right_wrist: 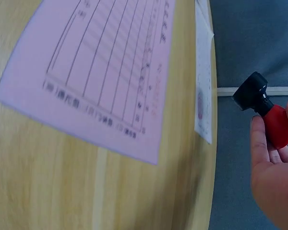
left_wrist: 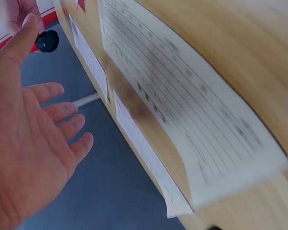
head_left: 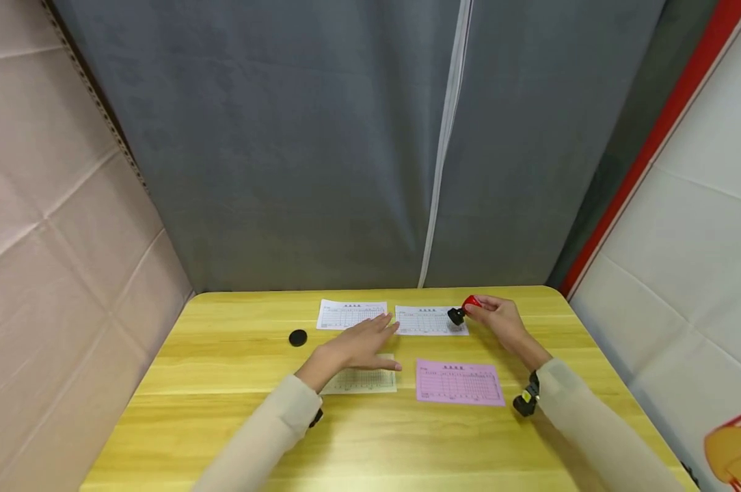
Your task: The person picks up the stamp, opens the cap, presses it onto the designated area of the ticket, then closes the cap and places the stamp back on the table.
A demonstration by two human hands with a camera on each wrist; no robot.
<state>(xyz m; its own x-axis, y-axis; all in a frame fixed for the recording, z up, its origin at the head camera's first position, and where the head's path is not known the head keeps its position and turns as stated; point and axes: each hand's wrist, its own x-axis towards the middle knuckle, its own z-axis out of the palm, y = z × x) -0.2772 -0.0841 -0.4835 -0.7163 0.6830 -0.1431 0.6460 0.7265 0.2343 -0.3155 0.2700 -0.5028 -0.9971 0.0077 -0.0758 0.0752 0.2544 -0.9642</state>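
Slate curtain (head_left: 315, 150) fills the back, right behind the counter (head_left: 180, 389), and there's a broad run of wood from the pink form (head_left: 459, 383) to the near edge! Two white forms, left (head_left: 348, 314) and right (head_left: 422, 320), sit close to the far edge; the cream form (head_left: 364, 381) lies nearer. Left hand (head_left: 358, 345) reaches over it, fingers spread, holding nothing! Right hand (head_left: 496, 320), fingers pinching the red-handled stamp (head_left: 458, 315), tilted above the right white form's right end! Black disc (head_left: 298, 337), well inside the left edge.
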